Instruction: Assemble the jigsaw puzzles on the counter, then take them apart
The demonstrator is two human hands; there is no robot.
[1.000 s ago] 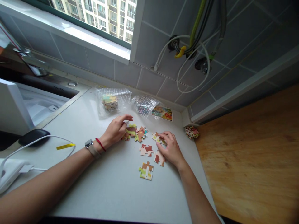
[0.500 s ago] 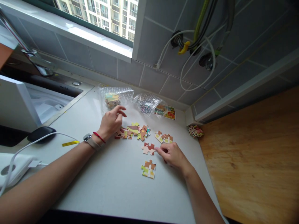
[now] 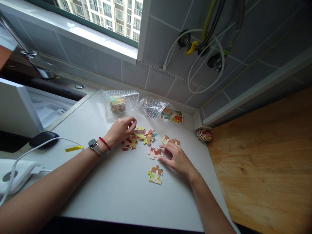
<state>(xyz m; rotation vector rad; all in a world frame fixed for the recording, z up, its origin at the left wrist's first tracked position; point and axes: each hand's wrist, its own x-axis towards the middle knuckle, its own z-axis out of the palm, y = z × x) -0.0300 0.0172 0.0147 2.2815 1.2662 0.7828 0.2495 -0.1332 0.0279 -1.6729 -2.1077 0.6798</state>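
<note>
My left hand (image 3: 122, 129) hovers over the left end of a cluster of jigsaw puzzle pieces (image 3: 148, 137), its fingers loosely bent and nothing visible in them. Brown and cream pieces (image 3: 130, 143) lie partly hidden beneath it. My right hand (image 3: 177, 158) has thumb and forefinger apart at the right edge of a pink and brown puzzle piece (image 3: 155, 153), which lies flat. Closer to me rests a green, brown and white puzzle piece (image 3: 155, 175). Behind my right fingers are two more pieces (image 3: 175, 142), partly covered.
Against the wall lie a clear bag with stacked pieces (image 3: 117, 104), a bubble-wrap bag (image 3: 153, 107) and a colourful picture card (image 3: 172, 116). Another pile of pieces (image 3: 204, 136) sits by the wooden board (image 3: 258, 156). A white cable (image 3: 60, 139) and black mouse-like object (image 3: 44, 140) are left.
My left hand has moved right and slightly nearer, over the cluster, and its left pieces shifted. My right thumb and forefinger have spread apart beside the pink and brown piece.
</note>
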